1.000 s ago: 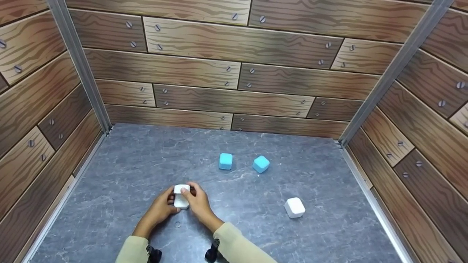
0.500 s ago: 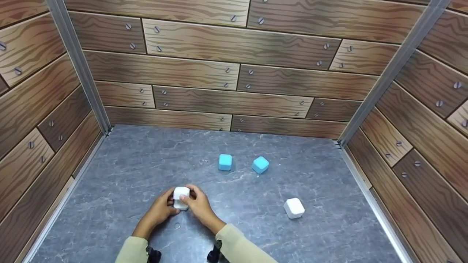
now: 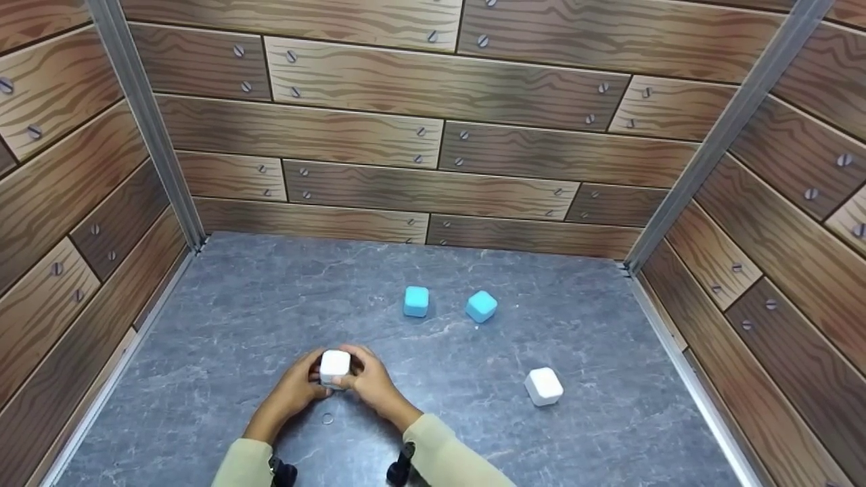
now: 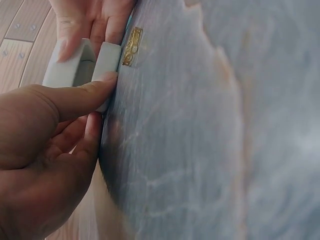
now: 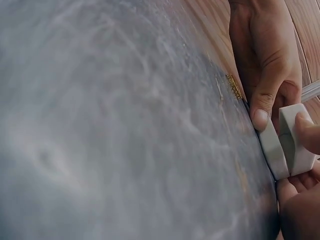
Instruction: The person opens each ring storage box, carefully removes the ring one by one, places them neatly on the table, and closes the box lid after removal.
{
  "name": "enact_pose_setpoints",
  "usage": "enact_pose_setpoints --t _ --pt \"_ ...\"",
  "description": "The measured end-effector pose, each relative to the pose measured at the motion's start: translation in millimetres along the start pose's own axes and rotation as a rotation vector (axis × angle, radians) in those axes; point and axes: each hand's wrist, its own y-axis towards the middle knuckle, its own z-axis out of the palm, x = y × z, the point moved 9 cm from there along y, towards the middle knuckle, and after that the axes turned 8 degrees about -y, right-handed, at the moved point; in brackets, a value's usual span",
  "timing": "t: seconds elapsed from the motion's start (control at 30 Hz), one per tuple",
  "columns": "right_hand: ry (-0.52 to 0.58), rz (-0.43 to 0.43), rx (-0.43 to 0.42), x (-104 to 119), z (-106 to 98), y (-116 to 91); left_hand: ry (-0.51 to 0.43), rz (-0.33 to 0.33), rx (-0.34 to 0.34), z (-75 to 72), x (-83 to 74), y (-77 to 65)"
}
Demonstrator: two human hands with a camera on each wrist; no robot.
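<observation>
Both hands meet around a small white ring box point(image 3: 335, 365) at the front left of the floor. My left hand point(image 3: 295, 388) grips its base point(image 4: 106, 62), thumb along the near side. My right hand point(image 3: 376, 385) pinches the lid point(image 5: 298, 142), its thumb on the front face. Between lid and base a wedge-shaped gap shows in both wrist views; from the head only the lid's top is seen. Just in front of the box lies a ring point(image 3: 328, 419), a gold patterned band point(image 4: 132, 46) in the left wrist view. The box's inside is mostly hidden.
Another white rounded box point(image 3: 544, 386) stands to the right. Two light blue rounded boxes point(image 3: 416, 302) sit farther back, the second blue box point(image 3: 481, 306) turned on its corner. Wood-patterned walls point(image 3: 433, 142) enclose the grey marbled surface point(image 3: 223, 325) at back and sides.
The right hand has swung the ring box's lid down toward the base, so its top now faces up and covers the base. The left hand, ring and other boxes stay put.
</observation>
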Motion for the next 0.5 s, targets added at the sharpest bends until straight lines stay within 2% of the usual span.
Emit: enact_pose_setpoints --t 0.33,0.5 --pt "-0.122 -0.023 0.033 0.5 1.0 0.4 0.021 0.035 0.026 0.9 -1.8 -1.2" --pt "-0.168 -0.021 0.045 0.0 1.3 0.9 0.055 0.049 0.013 1.3 -3.1 -2.0"
